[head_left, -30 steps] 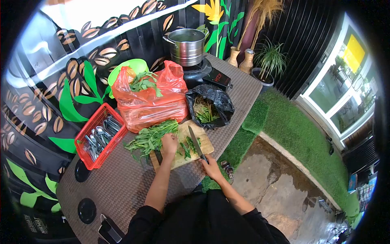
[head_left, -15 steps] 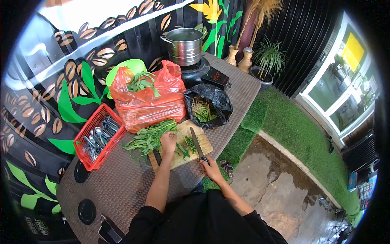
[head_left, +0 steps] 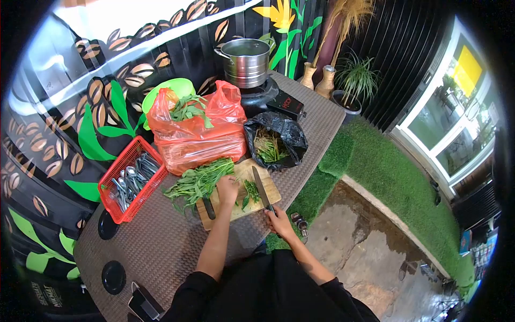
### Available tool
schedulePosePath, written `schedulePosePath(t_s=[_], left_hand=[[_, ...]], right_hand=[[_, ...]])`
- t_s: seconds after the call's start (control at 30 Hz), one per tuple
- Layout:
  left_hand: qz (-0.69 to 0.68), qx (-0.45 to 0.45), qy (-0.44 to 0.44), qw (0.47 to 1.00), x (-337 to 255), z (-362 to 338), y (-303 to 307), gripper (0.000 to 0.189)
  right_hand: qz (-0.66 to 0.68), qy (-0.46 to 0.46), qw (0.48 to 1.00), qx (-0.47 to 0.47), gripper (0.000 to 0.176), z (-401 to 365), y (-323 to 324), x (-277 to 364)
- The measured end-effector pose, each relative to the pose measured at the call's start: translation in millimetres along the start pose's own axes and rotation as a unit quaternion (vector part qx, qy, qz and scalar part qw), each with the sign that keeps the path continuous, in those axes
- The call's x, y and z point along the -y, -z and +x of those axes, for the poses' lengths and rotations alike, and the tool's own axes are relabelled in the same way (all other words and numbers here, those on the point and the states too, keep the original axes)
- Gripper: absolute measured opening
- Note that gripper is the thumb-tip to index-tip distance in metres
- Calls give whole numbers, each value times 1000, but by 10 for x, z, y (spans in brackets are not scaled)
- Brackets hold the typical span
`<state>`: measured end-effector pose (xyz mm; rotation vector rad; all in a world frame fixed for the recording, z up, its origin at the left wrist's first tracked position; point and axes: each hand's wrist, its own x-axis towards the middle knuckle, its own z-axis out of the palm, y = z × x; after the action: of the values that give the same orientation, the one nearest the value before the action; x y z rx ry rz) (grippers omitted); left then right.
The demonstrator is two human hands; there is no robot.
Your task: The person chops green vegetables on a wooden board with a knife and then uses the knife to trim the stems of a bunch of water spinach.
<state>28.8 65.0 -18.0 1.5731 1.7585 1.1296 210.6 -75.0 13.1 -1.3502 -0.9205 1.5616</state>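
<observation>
My right hand (head_left: 278,221) is wrapped round the black handle of a kitchen knife (head_left: 259,184). Its long blade points away from me over the right part of the wooden cutting board (head_left: 271,192). Chopped greens (head_left: 251,190) lie just left of the blade, with a loose leaf closer to me. My left hand (head_left: 227,186) is closed over the board, beside a heap of leafy green stems (head_left: 198,182); what its fingers pinch is hidden. Under the left edge of that hand's forearm, a black handle (head_left: 208,208) rests on the board, its far end covered by greens.
Behind the board stand a red plastic bag (head_left: 198,145) with leaves on top and a black bag (head_left: 276,142) holding stems. A steel pot (head_left: 246,64) sits on a stove. Left are a red cutlery basket (head_left: 131,180) and black saucers (head_left: 113,277).
My left hand has shifted slightly right across the board, and more of the black handle shows. The loose leaf near the chopped greens has moved. My right hand and the knife stay nearly still.
</observation>
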Motion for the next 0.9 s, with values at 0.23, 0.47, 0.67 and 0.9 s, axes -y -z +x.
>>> schedulePosePath(t_s=[0.23,0.47,0.67,0.9], left_hand=[[66,-44,-19,997,-149,-44,-116,24],[62,-48,-56,995,-52,14,-211,20],[26,-28,-66,997,-85,74,-66,22],[-352,135,145,915,-63,190,460,16]], right_hand=[[-1,13,1000,-11,12,-16,20,14],[2,22,1000,-6,13,-26,44,-8],[0,23,1000,-11,12,-9,69,-24],[-16,25,1000,1,13,22,25,-72]])
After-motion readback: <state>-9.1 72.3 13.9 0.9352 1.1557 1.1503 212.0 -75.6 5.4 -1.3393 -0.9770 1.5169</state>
